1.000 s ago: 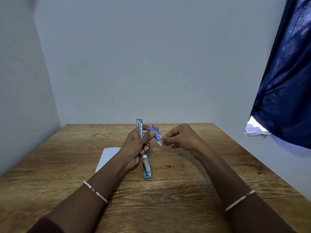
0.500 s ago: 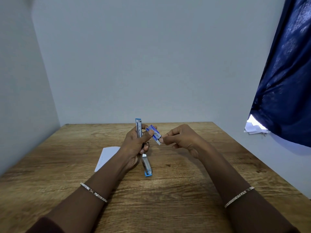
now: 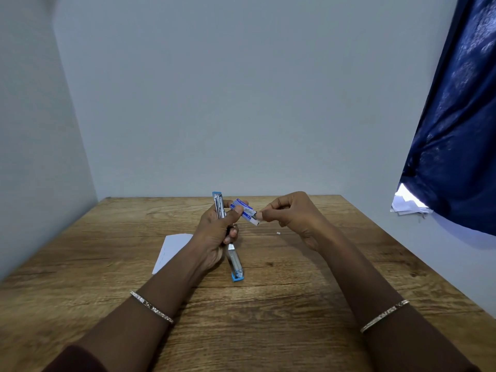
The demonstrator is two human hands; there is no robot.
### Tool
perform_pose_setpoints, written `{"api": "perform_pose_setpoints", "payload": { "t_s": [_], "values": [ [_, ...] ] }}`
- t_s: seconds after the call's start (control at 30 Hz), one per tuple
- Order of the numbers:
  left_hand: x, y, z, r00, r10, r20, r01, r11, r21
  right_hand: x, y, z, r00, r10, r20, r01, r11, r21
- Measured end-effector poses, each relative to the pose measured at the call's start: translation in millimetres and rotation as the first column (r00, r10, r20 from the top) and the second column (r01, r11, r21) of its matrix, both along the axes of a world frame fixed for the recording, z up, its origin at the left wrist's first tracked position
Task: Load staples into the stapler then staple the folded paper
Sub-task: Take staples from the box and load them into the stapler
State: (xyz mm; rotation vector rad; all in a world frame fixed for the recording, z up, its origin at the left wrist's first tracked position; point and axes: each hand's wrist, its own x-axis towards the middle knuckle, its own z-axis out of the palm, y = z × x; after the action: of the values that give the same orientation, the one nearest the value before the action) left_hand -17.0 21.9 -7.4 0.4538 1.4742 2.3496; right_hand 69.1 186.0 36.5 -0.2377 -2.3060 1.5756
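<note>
My left hand (image 3: 218, 232) grips an opened blue and silver stapler (image 3: 236, 264). Its top arm stands upright above my fist and its base points toward me, low over the table. Under my left thumb I also pinch a small blue and white staple box (image 3: 245, 212). My right hand (image 3: 292, 216) has its fingertips closed on the box's open white end. I cannot see any staples. The folded white paper (image 3: 173, 249) lies flat on the wooden table (image 3: 268, 304), partly hidden behind my left wrist.
A tiny white scrap (image 3: 278, 233) lies on the table below my right hand. Grey walls close in the table at the back and left. A dark blue curtain (image 3: 456, 130) hangs at the right, with white papers (image 3: 408, 205) beneath it.
My right fingers have stayed at the box's end, shifting slightly. A tiny white scrap now lies on the table below my right hand. The stapler and paper have not moved.
</note>
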Motion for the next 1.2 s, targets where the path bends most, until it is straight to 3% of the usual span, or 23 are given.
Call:
{"api": "perform_pose_setpoints", "payload": {
  "t_s": [0.33,0.47,0.63,0.7,0.8,1.2],
  "values": [
    [-2.5,-1.3,2.0,0.99,-0.034,0.135,0.021,0.995,0.097,0.9,5.1,1.7,0.987,-0.083,-0.14,0.032,0.942,-0.335],
    [-3.9,-1.0,2.4,0.984,-0.047,0.171,0.019,0.987,0.162,0.3,5.1,-1.3,0.994,0.034,-0.108,-0.062,0.962,-0.264],
    [-6.4,-2.1,1.1,0.98,-0.096,0.176,0.055,0.973,0.224,-0.1,-1.7,-3.5,0.996,0.053,-0.067,-0.07,0.951,-0.3],
    [-6.7,-2.4,0.6,0.977,-0.109,0.185,0.064,0.97,0.236,0.0,-3.5,-4.4,0.996,0.063,-0.064,-0.074,0.978,-0.195],
    [-6.8,-2.5,0.5,0.974,-0.127,0.188,0.084,0.972,0.22,0.0,-6.6,-5.3,0.997,0.012,-0.071,-0.014,1.0,-0.022],
    [-0.9,-3.9,3.1,0.97,-0.228,0.082,0.219,0.969,0.111,1.4,-2.1,-2.8,0.996,-0.037,-0.077,0.043,0.996,0.075]
  ]
}}
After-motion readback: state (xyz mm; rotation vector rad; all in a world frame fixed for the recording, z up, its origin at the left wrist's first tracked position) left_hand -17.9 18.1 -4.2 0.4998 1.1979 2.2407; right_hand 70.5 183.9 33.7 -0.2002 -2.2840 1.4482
